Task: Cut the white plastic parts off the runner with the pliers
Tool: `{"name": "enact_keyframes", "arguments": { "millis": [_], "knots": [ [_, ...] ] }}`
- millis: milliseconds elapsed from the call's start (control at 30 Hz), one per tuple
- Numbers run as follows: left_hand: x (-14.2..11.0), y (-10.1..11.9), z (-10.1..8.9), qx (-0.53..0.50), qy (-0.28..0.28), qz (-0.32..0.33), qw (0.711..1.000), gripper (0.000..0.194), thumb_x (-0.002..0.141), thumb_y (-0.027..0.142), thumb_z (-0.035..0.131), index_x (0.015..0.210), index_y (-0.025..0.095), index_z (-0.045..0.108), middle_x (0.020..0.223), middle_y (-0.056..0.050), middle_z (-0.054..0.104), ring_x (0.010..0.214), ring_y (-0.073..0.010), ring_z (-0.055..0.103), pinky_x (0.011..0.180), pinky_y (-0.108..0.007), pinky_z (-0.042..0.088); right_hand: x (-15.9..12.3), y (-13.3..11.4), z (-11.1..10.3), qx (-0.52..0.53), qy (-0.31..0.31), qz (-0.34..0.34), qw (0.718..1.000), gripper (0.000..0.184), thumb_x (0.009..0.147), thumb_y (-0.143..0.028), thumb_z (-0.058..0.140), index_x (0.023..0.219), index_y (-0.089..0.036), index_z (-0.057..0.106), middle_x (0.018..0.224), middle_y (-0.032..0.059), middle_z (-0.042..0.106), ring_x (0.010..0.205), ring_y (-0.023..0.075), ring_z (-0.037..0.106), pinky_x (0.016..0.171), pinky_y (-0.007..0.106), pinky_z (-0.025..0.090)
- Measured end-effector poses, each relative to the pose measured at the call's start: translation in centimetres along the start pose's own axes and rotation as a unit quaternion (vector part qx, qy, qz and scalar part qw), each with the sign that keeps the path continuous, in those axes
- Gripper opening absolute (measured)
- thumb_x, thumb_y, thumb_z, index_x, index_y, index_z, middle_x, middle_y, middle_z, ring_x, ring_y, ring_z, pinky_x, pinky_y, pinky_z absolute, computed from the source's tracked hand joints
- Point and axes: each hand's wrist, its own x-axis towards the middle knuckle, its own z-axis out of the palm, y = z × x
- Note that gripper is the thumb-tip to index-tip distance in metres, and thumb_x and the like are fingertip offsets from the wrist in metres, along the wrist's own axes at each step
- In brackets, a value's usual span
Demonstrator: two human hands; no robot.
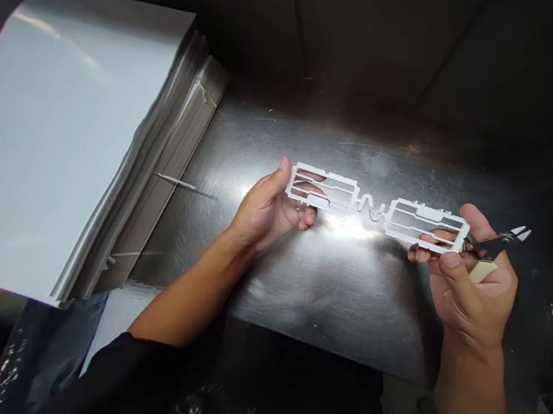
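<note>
Between my two hands is a white moulded plastic piece (pixel 429 214), made of two slotted rectangular frames joined by a thin wavy link. My left hand (pixel 274 207) grips its left end, thumb at the outer edge and fingers behind the slots. At the right end, my right hand (pixel 479 279) pinches the other frame between thumb and fingers. Also in the right hand is a pair of side cutters (pixel 496 244), their dark jaws with bright tips pointing to the upper right. A pale yellow handle shows at the palm; the rest of the cutters is hidden by the fingers.
Below the hands lies a scratched metal tabletop (pixel 346 296) with small bits scattered on it. A tall stack of white sheets (pixel 63 140) stands on the left, thin ties sticking out from its side. A dark panelled surface (pixel 378 38) rises behind the table.
</note>
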Motion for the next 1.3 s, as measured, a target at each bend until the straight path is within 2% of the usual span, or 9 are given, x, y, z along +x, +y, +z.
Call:
{"name": "enact_keyframes", "arguments": {
  "millis": [200,333,433,533,633,733,833,967,1300],
  "knots": [
    [0.1,0.3,0.1,-0.002,0.0,-0.011,1.0,0.071,0.106,0.083,0.068,0.107,0.013,0.078,0.079,-0.008,0.073,0.051,-0.0157,0.068,0.043,-0.022,0.053,0.1,-0.1,0.0,0.006,0.001,0.023,1.0,0.053,0.102,-0.046,0.099,0.15,-0.038,0.08,0.11,0.0065,0.081,0.083,0.0258,0.076,0.079,0.046,0.071],
    [-0.1,0.2,0.2,0.004,-0.02,-0.029,0.999,0.074,0.105,0.085,0.067,0.115,0.013,0.079,0.082,-0.008,0.074,0.051,-0.0167,0.069,0.042,-0.024,0.051,0.4,0.0,0.2,0.01,0.04,0.038,0.998,0.055,0.096,-0.044,0.103,0.146,-0.033,0.084,0.105,0.0078,0.079,0.081,0.0276,0.073,0.075,0.047,0.068],
    [-0.2,-0.2,-0.1,0.015,-0.066,-0.022,0.998,0.077,0.099,0.087,0.072,0.121,0.014,0.079,0.087,-0.009,0.075,0.057,-0.0191,0.072,0.043,-0.025,0.052,0.7,0.2,0.4,0.007,0.075,0.036,0.997,0.061,0.084,-0.039,0.108,0.14,-0.028,0.087,0.1,0.0097,0.078,0.077,0.0304,0.071,0.069,0.049,0.064],
    [-0.1,-0.6,-0.8,0.009,-0.121,-0.002,0.993,0.077,0.094,0.085,0.081,0.126,0.015,0.079,0.099,-0.013,0.08,0.063,-0.0204,0.075,0.045,-0.025,0.052,0.9,0.4,0.5,-0.008,0.105,0.035,0.994,0.061,0.079,-0.033,0.107,0.136,-0.029,0.089,0.098,0.0094,0.079,0.074,0.0318,0.07,0.069,0.054,0.063],
    [0.0,-0.8,-1.3,-0.007,-0.151,0.008,0.988,0.073,0.096,0.082,0.082,0.129,0.016,0.079,0.113,-0.016,0.082,0.065,-0.0197,0.076,0.044,-0.024,0.052,1.0,0.5,0.5,-0.018,0.121,0.034,0.992,0.061,0.075,-0.03,0.107,0.133,-0.031,0.089,0.094,0.0088,0.079,0.075,0.0328,0.071,0.071,0.056,0.064],
    [0.1,-1.0,-1.6,-0.017,-0.172,0.016,0.985,0.071,0.1,0.079,0.079,0.131,0.016,0.08,0.119,-0.017,0.082,0.067,-0.0189,0.076,0.045,-0.023,0.053,1.1,0.7,0.1,-0.018,0.111,0.017,0.994,0.063,0.075,-0.032,0.109,0.134,-0.028,0.088,0.092,0.0085,0.078,0.075,0.0317,0.072,0.07,0.054,0.066],
    [0.2,-1.1,-1.6,-0.016,-0.176,0.016,0.984,0.072,0.101,0.079,0.078,0.134,0.015,0.08,0.119,-0.017,0.082,0.067,-0.0184,0.075,0.046,-0.023,0.053,1.1,1.0,-0.4,-0.012,0.092,0.003,0.996,0.064,0.078,-0.031,0.109,0.137,-0.027,0.086,0.094,0.0092,0.079,0.076,0.0313,0.073,0.066,0.049,0.067],
    [0.1,-1.0,-1.5,-0.002,-0.164,0.013,0.986,0.077,0.099,0.081,0.079,0.136,0.013,0.081,0.113,-0.017,0.082,0.066,-0.0179,0.074,0.046,-0.023,0.052,1.3,1.2,-0.7,-0.009,0.081,-0.006,0.997,0.064,0.079,-0.029,0.108,0.139,-0.025,0.086,0.095,0.0107,0.08,0.076,0.0303,0.073,0.068,0.047,0.068],
    [0.0,-1.2,-1.7,-0.003,-0.168,0.019,0.986,0.075,0.101,0.08,0.077,0.136,0.014,0.082,0.111,-0.017,0.082,0.068,-0.0175,0.074,0.046,-0.022,0.052,1.3,1.2,-0.7,-0.013,0.085,-0.015,0.996,0.067,0.076,-0.031,0.112,0.137,-0.026,0.086,0.093,0.0111,0.079,0.077,0.0337,0.073,0.073,0.053,0.065]
  ]
}}
